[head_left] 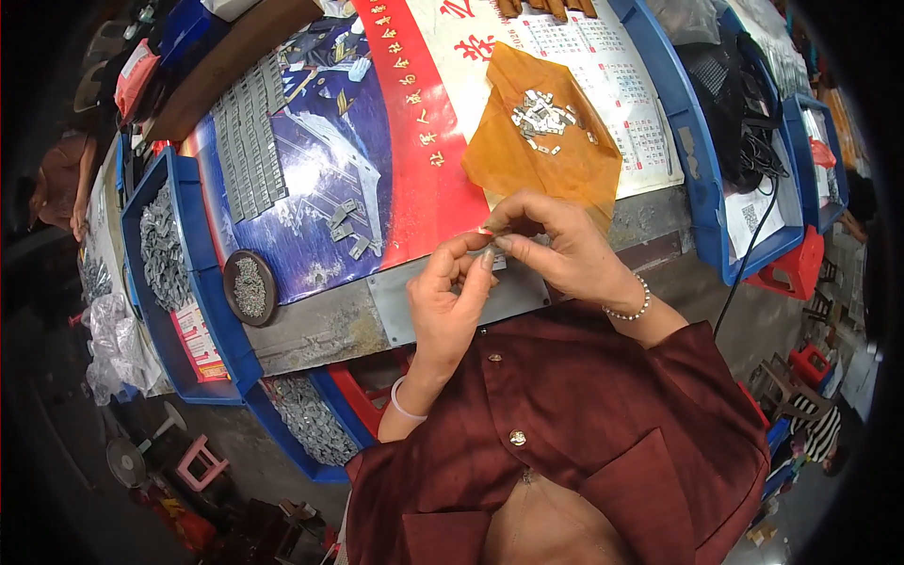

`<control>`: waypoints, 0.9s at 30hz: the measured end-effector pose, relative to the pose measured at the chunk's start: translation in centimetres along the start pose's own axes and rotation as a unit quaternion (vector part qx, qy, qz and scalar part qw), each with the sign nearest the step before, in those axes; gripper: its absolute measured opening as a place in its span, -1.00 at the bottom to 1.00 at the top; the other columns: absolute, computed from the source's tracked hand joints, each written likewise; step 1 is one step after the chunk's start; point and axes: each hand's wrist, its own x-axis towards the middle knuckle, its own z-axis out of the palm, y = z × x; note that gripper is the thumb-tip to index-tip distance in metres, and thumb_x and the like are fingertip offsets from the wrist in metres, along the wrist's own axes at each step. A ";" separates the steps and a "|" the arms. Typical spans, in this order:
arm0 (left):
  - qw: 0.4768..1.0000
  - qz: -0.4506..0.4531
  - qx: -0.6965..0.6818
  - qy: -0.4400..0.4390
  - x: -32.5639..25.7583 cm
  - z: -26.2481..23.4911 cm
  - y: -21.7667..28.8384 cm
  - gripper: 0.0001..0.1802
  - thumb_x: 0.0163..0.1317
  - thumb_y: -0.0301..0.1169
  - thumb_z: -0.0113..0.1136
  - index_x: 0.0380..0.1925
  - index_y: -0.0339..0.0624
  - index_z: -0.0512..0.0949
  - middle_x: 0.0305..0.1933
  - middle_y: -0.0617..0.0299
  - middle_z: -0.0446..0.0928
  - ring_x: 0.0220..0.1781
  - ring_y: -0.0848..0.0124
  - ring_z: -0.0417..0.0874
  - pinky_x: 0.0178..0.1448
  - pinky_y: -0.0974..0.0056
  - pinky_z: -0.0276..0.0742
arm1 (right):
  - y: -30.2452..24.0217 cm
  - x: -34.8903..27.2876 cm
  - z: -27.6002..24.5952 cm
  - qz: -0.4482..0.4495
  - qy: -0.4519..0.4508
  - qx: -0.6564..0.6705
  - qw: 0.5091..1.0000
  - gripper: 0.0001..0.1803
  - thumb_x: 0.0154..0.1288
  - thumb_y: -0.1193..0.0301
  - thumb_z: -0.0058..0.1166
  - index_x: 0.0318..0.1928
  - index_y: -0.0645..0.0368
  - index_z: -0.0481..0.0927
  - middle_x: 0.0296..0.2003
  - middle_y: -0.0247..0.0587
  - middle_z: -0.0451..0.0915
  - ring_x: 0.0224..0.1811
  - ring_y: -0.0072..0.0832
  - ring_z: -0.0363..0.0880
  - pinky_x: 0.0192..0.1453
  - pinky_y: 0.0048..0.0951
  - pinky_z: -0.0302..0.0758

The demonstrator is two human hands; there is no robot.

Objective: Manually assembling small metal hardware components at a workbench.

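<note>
Where both hands are meeting at the table's near edge, a small metal piece is being pinched between the fingertips; its shape is too small to make out.

Item: small metal piece. Judged light, stiff and slick, so best taken by its edges with thumb and forefinger tips.

Left hand: fingers are curling closed, thumb and forefinger tips pressing at the piece, a pale bangle circling the wrist.

Right hand: fingers are closing likewise, nipping the same piece from 3 o'clock; a bead bracelet is sitting at the wrist.

Directly beneath the hands: a flat grey metal plate is lying on the table.

At 12 o'clock from the hands: an orange translucent sheet is carrying a loose heap of similar metal pieces, resting on a printed calendar poster.

At 10 o'clock: rows of grey pieces are lying in strips, with a few strays nearer.

At 9 o'clock: a round dark dish of tiny parts is sitting by a blue bin filled with grey pieces.

At 2 o'clock: another blue bin is holding black cable.
</note>
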 end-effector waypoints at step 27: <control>0.981 -0.061 -0.185 0.013 -0.1 -1.9 -0.4 -0.90 0.31 -0.47 0.12 -0.23 -0.28 0.50 -0.48 0.33 0.54 -0.49 0.65 0.51 -0.43 0.56 0.36 | 1.2 1.1 2.2 0.123 -0.036 0.191 0.973 -0.83 0.30 0.53 0.10 -0.13 0.25 0.44 -0.28 -0.40 0.47 -0.24 -0.72 0.46 -0.14 -0.63 0.46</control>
